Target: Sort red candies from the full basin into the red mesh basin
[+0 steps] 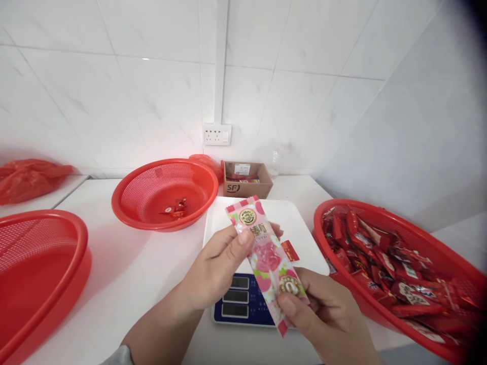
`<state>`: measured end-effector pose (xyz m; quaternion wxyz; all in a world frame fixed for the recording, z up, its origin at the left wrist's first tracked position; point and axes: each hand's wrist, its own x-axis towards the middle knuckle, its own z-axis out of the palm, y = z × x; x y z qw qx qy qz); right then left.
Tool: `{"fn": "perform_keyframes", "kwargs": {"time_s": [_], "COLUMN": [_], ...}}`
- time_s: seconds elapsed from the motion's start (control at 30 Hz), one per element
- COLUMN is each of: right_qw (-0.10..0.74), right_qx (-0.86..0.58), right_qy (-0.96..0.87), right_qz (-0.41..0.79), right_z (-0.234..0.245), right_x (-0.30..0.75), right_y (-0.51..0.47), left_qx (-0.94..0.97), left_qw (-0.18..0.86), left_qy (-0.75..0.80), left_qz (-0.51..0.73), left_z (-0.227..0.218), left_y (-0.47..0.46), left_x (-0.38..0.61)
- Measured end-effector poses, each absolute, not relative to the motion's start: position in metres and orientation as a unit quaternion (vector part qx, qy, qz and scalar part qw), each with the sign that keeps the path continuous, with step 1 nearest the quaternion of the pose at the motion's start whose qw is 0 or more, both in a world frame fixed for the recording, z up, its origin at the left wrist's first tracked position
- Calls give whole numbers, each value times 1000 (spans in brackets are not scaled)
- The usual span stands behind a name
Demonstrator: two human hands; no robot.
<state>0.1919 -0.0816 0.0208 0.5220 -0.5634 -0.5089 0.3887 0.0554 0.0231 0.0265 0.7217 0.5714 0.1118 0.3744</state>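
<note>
A long pink candy packet (264, 253), printed with flowers and Chinese lettering, is held slantwise in front of me. My left hand (222, 261) pinches its upper part, thumb on the front. Lower down, my right hand (323, 309) grips the packet near its bottom end. Both hands are above a digital scale (304, 218) with a white pan and a blue panel with dark displays. On the pan, partly hidden behind my hands, lies a small red wrapped piece (290, 250).
At right, a red basket (323, 215) holds many red wrapped sweets. Another red basket (129, 203) at back left has a few pieces; a third basket (72, 228) stands far left. A cardboard box (247, 189) sits behind the scale. A red plastic bag (30, 177) lies by the wall.
</note>
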Motion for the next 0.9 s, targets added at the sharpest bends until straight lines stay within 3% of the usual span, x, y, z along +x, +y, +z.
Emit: {"fn": "perform_keyframes", "kwargs": {"time_s": [0.33,0.5,0.63,0.73,0.9], "right_qw": [483,441,325,286,271], "right_qx": [-564,-650,-722,-720,-706], "right_qy": [-610,-596,-602,-625,-644], "right_qz": [277,166,108,95,117], "right_z": [8,-11,-32,-43,-46], "right_x": [204,233,258,268,270], "right_y": [-78,-69,-67,-69,-66], "left_qx": [633,713,828,869,890], "left_qw": [673,523,347,241,175], "left_qy": [136,252,357,403,413], "left_qz": [358,394,256,157,78], "left_z": [33,33,34,35,20], "left_y": [20,42,57,61,70], "left_x": [52,40,38,43,57]}}
